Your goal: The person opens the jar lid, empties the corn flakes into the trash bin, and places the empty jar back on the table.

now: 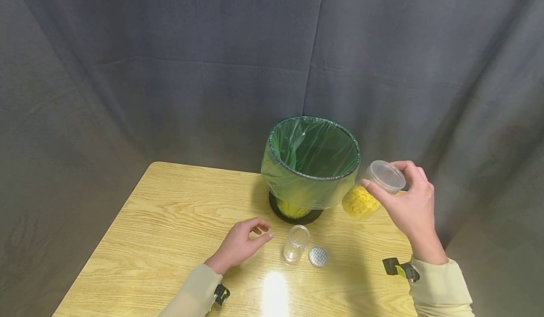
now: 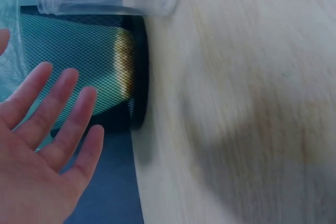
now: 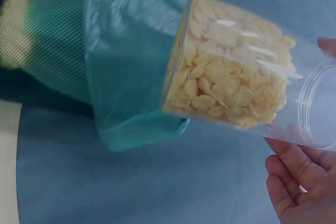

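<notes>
My right hand (image 1: 414, 208) grips a clear plastic jar (image 1: 361, 201) near its top, up beside the bin on the right. Yellow flakes (image 3: 231, 77) fill much of this jar, which tilts in the right wrist view. My left hand (image 1: 242, 242) hovers low over the table with fingers spread and relaxed, holding nothing. Just right of its fingertips stands a smaller clear jar (image 1: 294, 248) with nothing visible inside. A round silvery lid (image 1: 318, 256) lies flat on the table next to that jar.
A black mesh bin (image 2: 79, 61) with a green plastic liner (image 1: 310, 192) folded over its rim stands at the table's back edge. The wooden table (image 1: 178, 222) ends before a grey curtain (image 1: 204, 71). Both wrists wear dark straps.
</notes>
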{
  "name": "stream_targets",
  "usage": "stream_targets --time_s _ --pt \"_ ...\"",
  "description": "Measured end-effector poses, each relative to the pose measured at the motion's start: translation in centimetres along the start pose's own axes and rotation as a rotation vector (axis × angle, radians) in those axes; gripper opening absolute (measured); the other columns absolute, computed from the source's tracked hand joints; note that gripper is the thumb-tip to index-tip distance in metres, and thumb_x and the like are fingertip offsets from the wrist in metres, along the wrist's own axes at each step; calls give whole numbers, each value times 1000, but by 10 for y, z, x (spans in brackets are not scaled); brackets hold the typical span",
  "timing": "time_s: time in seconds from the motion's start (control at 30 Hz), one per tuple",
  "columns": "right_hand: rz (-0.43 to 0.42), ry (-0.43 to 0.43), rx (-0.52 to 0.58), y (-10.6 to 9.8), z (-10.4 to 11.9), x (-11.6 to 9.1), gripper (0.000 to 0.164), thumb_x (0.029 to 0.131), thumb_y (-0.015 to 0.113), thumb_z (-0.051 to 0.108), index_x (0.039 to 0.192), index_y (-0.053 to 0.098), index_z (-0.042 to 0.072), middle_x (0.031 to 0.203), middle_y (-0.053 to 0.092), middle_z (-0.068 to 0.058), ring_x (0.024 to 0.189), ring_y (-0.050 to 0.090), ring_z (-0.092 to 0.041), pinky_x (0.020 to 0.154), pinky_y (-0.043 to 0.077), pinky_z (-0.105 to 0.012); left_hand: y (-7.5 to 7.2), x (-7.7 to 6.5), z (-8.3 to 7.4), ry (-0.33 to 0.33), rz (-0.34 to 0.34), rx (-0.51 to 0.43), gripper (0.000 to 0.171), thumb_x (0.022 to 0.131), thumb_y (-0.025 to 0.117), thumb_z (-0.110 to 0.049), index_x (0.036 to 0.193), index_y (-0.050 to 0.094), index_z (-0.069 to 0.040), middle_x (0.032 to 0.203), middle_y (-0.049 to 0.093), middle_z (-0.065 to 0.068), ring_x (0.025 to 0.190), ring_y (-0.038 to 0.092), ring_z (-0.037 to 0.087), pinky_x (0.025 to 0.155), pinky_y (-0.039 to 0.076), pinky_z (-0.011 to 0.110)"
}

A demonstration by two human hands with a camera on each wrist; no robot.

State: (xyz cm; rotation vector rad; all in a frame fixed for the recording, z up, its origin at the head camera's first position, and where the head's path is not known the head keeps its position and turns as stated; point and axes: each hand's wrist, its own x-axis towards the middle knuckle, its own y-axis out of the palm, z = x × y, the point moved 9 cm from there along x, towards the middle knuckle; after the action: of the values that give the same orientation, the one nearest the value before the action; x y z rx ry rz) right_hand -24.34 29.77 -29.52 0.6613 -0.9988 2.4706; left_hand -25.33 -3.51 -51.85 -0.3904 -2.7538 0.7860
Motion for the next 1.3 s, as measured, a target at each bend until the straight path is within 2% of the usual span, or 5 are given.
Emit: stream_targets --time_s 0.3,0.67,0.87,1.13,1.3 --pt "22 -56 65 6 25 -6 44 71 94 22 105 69 10 94 65 0 91 51 -11 79 35 -35 -5 2 -13 26 -15 2 30 96 67 -49 114 70 -26 111 68 -16 103 64 15 88 51 41" --pt "79 -152 153 21 53 -19 45 67 96 18 105 72 13 95 65 2 93 53 -14 78 36 -32 -9 1 -32 38 5 -44 40 91 70 -55 119 70 -28 117 70 -6 107 62 19 90 49 51" --pt "123 -196 195 33 65 -28 48 65 97 17 107 72 14 96 65 3 92 54 -14 78 38 -32 -12 1 -49 51 5 -76 44 85 77 -55 120 69 -30 115 67 -18 108 62 16 93 48 46" --pt "192 -242 230 54 78 -39 51 66 97 22 109 71 17 95 64 7 92 54 -14 76 42 -34 -14 0 -74 137 2 -97 50 83 80 -53 125 67 -28 117 65 -20 109 60 13 99 46 43" --pt "239 -270 264 69 85 -46 52 67 97 23 111 69 18 97 65 9 93 56 -13 77 44 -34 -15 -1 -85 193 -1 -131 54 82 83 -49 127 66 -24 122 65 -17 111 61 15 100 46 42"
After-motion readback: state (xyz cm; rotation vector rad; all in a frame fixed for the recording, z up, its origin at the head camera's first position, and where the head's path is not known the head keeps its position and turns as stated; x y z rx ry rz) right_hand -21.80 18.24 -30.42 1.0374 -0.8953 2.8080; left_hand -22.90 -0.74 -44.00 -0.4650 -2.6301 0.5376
